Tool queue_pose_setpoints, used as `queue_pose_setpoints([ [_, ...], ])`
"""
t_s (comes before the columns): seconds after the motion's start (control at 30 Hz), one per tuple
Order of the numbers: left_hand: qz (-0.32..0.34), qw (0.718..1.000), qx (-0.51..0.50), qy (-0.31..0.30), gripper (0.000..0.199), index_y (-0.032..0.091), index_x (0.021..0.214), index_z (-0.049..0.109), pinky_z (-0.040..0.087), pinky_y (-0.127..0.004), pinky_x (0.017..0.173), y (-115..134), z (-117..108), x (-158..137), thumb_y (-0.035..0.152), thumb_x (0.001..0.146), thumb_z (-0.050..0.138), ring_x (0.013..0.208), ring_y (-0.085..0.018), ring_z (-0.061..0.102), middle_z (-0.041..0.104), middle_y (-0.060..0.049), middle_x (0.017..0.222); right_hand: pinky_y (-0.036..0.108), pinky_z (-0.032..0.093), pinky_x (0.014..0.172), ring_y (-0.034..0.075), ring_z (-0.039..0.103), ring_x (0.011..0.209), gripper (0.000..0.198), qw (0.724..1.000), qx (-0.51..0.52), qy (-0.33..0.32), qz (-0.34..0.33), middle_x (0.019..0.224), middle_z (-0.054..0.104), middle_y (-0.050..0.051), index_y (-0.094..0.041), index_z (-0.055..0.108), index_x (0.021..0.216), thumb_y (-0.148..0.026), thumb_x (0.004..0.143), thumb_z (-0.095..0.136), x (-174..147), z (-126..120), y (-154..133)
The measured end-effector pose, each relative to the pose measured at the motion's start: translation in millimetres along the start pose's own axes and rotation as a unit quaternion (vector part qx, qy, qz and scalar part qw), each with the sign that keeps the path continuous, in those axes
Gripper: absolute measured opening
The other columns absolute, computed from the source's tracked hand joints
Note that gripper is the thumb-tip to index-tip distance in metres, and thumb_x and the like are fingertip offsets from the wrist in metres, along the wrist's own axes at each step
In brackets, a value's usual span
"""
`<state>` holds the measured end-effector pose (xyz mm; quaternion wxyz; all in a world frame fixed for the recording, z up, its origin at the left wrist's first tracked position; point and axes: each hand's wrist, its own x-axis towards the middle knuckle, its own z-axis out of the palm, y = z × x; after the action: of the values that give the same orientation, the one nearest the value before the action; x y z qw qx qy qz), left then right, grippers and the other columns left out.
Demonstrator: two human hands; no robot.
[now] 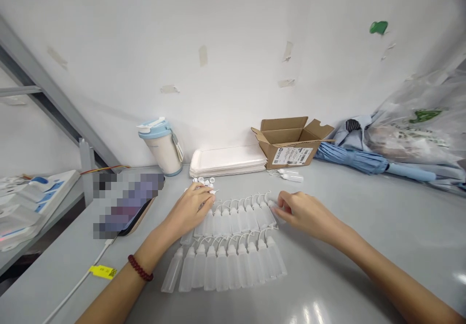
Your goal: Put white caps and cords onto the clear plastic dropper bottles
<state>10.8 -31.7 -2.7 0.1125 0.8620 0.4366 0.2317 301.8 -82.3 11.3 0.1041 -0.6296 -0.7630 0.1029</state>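
Observation:
Two rows of small translucent squeeze bottles lie on the grey table [349, 280], a front row [222, 270] and a back row [233, 222]. White nozzles and thin looped straps show at their tops. My left hand [191, 207] is over the left end of the back row, thumb and fingers drawn together beside a small heap of white caps [204, 182]. Whatever lies between those fingertips is mostly hidden. At the back row's right end, my right hand [302, 212] has its fingers curled, with thumb and forefinger on a squeeze bottle [277, 212], partly covered.
Behind the rows stand stacked white trays [229, 161] and an open cardboard box [291, 144], with loose bottles [291, 175] before it. A tumbler [162, 149] and a charging phone [131, 207] are to the left. A folded blue umbrella [357, 159] and plastic bag [418, 120] lie right.

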Motion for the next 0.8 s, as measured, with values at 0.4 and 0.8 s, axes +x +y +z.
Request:
queue_pose_setpoints([
  [0.4,-0.121,0.984,-0.107,0.076,0.014,0.019,0.076,0.065,0.05,-0.029,0.07,17.3,-12.4,-6.0,0.028,0.08,0.055,0.073,-0.017,0.063,0.07,-0.002,0.079,0.028,0.022,0.047,0.024,0.06,0.061,0.022,0.993,-0.109,0.038,0.022,0.078,0.065,0.011,-0.016,0.051,0.083,-0.031,0.092,0.038,1.6,2.8,-5.1],
  [0.8,-0.215,0.885,-0.413,0.004,0.02,0.015,0.087,0.066,0.051,-0.031,0.087,70.8,-7.6,-12.5,0.022,0.068,0.067,0.091,-0.02,0.065,0.07,-0.006,0.093,0.026,0.045,0.057,0.014,0.059,0.065,0.011,0.968,0.137,0.136,-0.16,0.094,0.059,0.007,-0.018,0.045,0.102,-0.023,0.093,0.041,-16.2,20.2,-33.9],
])
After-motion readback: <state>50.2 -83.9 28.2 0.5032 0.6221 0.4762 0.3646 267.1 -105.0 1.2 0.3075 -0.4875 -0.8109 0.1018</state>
